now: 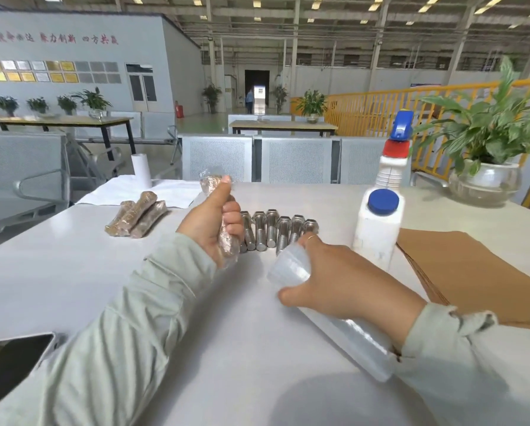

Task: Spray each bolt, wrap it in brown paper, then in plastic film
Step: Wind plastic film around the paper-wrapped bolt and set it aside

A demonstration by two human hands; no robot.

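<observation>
The left hand (214, 224) is up off the table, fingers curled tight round a wrapped bolt (223, 216), thumb pressed along its upper end. That bolt stands near upright, brown paper showing through clear film. The right hand (343, 278) lies over the roll of plastic film (334, 321), fingers bent over its far end and thumb hooked under the near side; the roll rests at a slant on the white table (73, 272).

Between the two hands, a row of bare steel bolts (276, 229) lies side by side, heads away from the person. To the left, three finished wrapped bolts (137, 216) sit bunched together, touching. Behind them is a sheet of white paper (134, 192) with a white roll (141, 169) standing on it.

On the right, a white bottle with a blue cap (377, 229) stands just beside the right hand, and behind it a spray bottle (394, 161) with a blue and red trigger head. A stack of brown paper (466, 265) lies flat near the right edge. A potted plant (485, 149) in a glass bowl sits at the far right corner. A dark phone (11, 361) lies at the near left edge.

Beyond the table: grey perforated metal seats (294, 161), more tables, yellow railing (365, 109), a wide factory hall with an open doorway at the far end.
</observation>
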